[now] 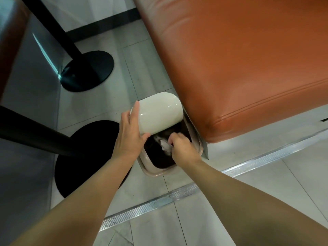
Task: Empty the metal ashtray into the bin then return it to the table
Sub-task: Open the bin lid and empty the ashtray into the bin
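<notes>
Above the bin (154,172), your left grip (129,132) holds the lid (158,112) up; your right grip (182,148) pinches tissue (166,147), which could miss if the lid drops.

The bin (156,172) is standing on the floor, just beside the near left corner of the bench seat (239,68), which is lying to its right. The lid (158,112) is standing raised over the bin's far end, with the left hand (129,132) gripping its left edge. The right hand (182,148) is hanging over the opening, pinching a crumpled wad (166,147) inside the bin. The near post base (85,157) is sitting just left of the bin, and the far post base (88,71) is sitting well beyond it. A floor strip (159,197) is running across the floor on the near side of the bin.
</notes>
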A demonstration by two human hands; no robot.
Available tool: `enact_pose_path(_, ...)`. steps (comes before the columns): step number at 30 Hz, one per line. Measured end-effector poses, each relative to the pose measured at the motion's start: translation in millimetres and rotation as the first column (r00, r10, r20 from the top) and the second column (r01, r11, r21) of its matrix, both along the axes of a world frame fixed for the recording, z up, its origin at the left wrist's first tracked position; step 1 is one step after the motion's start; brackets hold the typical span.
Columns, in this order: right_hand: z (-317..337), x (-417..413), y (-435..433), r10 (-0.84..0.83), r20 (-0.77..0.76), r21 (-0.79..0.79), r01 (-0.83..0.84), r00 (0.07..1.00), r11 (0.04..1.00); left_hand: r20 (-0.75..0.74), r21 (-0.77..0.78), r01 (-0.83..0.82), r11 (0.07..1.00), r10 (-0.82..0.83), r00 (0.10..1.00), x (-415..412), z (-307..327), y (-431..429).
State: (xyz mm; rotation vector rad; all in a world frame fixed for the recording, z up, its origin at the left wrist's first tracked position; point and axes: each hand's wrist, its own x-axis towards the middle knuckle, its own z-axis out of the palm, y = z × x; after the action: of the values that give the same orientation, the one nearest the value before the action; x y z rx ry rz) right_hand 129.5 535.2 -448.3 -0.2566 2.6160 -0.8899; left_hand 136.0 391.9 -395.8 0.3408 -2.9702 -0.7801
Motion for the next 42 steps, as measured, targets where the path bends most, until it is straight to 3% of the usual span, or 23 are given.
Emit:
enact_pose_path(4,-0.7,0.2,-1.2,0.368,-0.182,0.248,-0.319,0.912,0.915,0.015,-0.014,0.014,1.0,-0.014,1.0,-1.4,0.3,-2.6)
enact_pose_path(8,-6.2,6.8,-3.5,0.538,-0.085,0.353,-0.48,0.839,0.803,0.022,-0.018,0.031,0.999,-0.031,0.999,-1.4,1.9,-3.4)
enact_pose_path(12,-1.5,5.6,1.0,0.439,-0.175,0.306,-0.375,0.881,0.875,0.027,-0.03,0.041,0.999,-0.04,0.999,-0.7,3.6,-1.9)
enact_pose_path(15,2.2,8.3,-0.3,0.519,-0.082,0.321,-0.471,0.851,0.822,0.029,-0.018,0.018,1.0,-0.017,0.999,0.6,3.7,-0.2)
enact_pose_path(19,-0.1,11.4,5.6,0.428,-0.147,0.289,-0.375,0.892,0.881,0.028,-0.018,0.011,1.0,-0.011,1.0,1.6,2.6,-0.2)
enact_pose_path(22,-4.3,15.7,8.0,0.492,-0.065,0.322,-0.449,0.868,0.833,0.026,-0.014,0.005,1.0,-0.005,1.0,0.7,1.1,0.3)
enact_pose_path(27,-8.5,16.4,14.8,0.463,-0.068,0.27,-0.43,0.884,0.861,0.015,-0.004,0.0,1.0,0.0,1.0,0.0,1.5,2.1)
enact_pose_path(29,-5.6,14.3,18.0,0.34,-0.08,0.146,-0.326,0.937,0.934,0.027,-0.008,-0.007,1.0,0.007,1.0,-1.3,1.9,3.2)
enact_pose_path(32,4.6,13.5,23.8,-0.059,-0.078,-0.136,0.048,0.995,0.99,0.077,-0.019,-0.042,0.999,0.044,0.996,-4.8,1.8,4.3)
enact_pose_path(35,10.4,21.5,31.3,-0.25,0.075,-0.382,0.259,0.965,0.887,0.172,-0.042,-0.084,0.996,0.09,0.981,-6.8,2.1,2.9)
enact_pose_path(42,20.2,22.6,35.6,-0.347,0.372,-0.519,0.502,0.861,0.692,0.276,-0.003,-0.161,0.987,0.156,0.948,7.8,2.3,6.3)
